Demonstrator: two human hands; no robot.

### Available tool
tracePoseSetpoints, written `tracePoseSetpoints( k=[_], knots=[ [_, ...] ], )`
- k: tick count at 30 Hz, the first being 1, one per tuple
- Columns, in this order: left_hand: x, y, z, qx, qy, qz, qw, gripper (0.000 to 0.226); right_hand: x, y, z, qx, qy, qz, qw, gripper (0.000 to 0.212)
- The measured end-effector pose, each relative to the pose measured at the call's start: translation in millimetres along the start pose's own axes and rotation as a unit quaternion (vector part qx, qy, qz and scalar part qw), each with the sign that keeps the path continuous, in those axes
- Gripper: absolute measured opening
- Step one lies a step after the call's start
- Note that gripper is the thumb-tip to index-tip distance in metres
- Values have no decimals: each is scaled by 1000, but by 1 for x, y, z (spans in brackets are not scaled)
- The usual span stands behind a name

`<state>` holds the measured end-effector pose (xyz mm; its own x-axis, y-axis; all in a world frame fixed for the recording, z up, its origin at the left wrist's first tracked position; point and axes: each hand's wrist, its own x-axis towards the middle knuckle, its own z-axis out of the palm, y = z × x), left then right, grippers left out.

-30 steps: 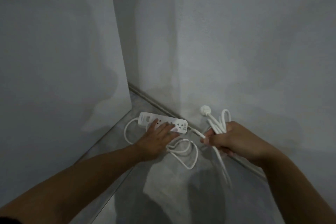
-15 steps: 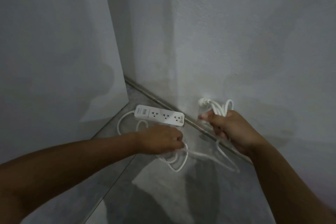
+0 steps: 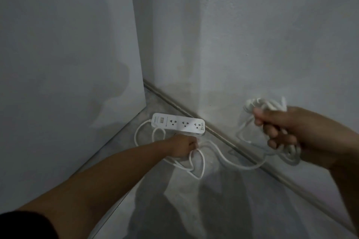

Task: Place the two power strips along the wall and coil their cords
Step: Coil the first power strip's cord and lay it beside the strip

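Head view: the power strip lies on the floor just beside the wall. The grip of the left hand pinches loose cord loops beside it; that of the right hand clenches the coiled end. Pulling the slack taut could drag the strip askew.

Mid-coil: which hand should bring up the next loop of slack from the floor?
Left. The left hand grips the loose cord on the floor beside the strip; the right hand is raised and full, holding the coil.
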<state>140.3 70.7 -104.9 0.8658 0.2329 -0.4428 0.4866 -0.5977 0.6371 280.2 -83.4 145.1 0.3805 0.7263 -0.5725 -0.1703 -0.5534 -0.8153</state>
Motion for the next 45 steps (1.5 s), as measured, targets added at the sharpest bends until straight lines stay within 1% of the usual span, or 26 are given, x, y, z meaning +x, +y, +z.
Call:
tracePoseSetpoints(
  k=[1, 3, 4, 6, 9, 12, 14, 17, 18, 20, 22, 24, 25, 26, 27, 28, 29, 31, 33, 34, 36, 39, 41, 42, 43, 45],
  knots=[
    [1, -1, -3, -38, 8, -12, 999, 30, 3, 13, 8, -58, 61, -15, 996, 27],
    [2, -5, -7, -127, 16, -38, 991, 22, 15, 46, 26, -113, 181, -38, 976, 27],
    [1, -6, -9, -173, 22, -49, 983, 20, 23, 65, 37, -108, 219, -33, 969, 27],
    [0, -4, -12, -256, 44, -75, 963, 23, 40, 102, 57, -50, 257, 11, 965, 26],
    [3, 5, -13, -305, 86, -91, 944, 30, 57, 143, 81, 41, 236, 89, 967, 27],
    [3, 16, -6, -364, 93, -76, 924, 31, 69, 160, 102, 129, 187, 136, 965, 34],
    [1, 23, -3, -402, 112, -65, 906, 31, 78, 161, 107, 222, 169, 172, 945, 33],
    [-9, 30, -7, -415, 150, -33, 897, 34, 90, 155, 98, 325, 150, 199, 912, 20],
    [-13, 30, -10, -408, 155, -22, 899, 36, 93, 153, 93, 353, 141, 193, 905, 16],
    [-22, 26, -15, -363, 163, -8, 917, 38, 96, 151, 84, 410, 119, 158, 890, 10],
    [-27, 17, -13, -305, 170, -12, 937, 37, 98, 148, 80, 467, 60, 110, 875, 15],
    [-36, 5, -4, -247, 166, -14, 955, 32, 98, 143, 79, 529, 6, 68, 846, 18],
    [-39, -4, 3, -179, 168, 9, 969, 30, 99, 140, 78, 552, 2, 52, 832, 18],
    [-42, -16, 9, -78, 172, 43, 981, 30, 100, 137, 76, 567, 10, 40, 823, 21],
    [-44, -27, 15, 22, 170, 72, 983, 37, 100, 133, 74, 573, 26, 33, 819, 27],
    [-46, -36, 18, 89, 171, 84, 978, 51, 99, 128, 71, 570, 41, 26, 820, 34],
    [-48, -45, 18, 118, 169, 82, 975, 65, 98, 123, 67, 571, 45, 16, 820, 39],
    [-50, -61, 16, 170, 167, 82, 968, 89, 93, 111, 54, 594, 24, -16, 804, 38],
    [-51, -74, 12, 217, 139, 70, 964, 107, 84, 96, 37, 607, -46, -35, 793, 40],
    [-53, -77, 10, 215, 138, 59, 965, 108, 79, 88, 29, 604, -112, -35, 788, 45],
    [-50, -84, 4, 215, 156, 77, 961, 97, 72, 79, 18, 592, -239, -25, 769, 55],
    [-45, -88, -3, 250, 130, 86, 956, 89, 70, 84, 22, 545, -346, -7, 764, 53],
    [-42, -89, -3, 262, 110, 71, 956, 89, 71, 88, 27, 509, -386, 12, 769, 54],
    [-43, -87, -4, 257, 111, 75, 957, 88, 71, 88, 28, 488, -381, 13, 785, 53],
    [-45, -82, -5, 259, 122, 88, 954, 86, 70, 87, 28, 457, -360, 4, 813, 48],
    [-44, -81, -1, 290, 206, 113, 928, 80, 69, 88, 25, 377, -292, -22, 879, 39]
  ],
)
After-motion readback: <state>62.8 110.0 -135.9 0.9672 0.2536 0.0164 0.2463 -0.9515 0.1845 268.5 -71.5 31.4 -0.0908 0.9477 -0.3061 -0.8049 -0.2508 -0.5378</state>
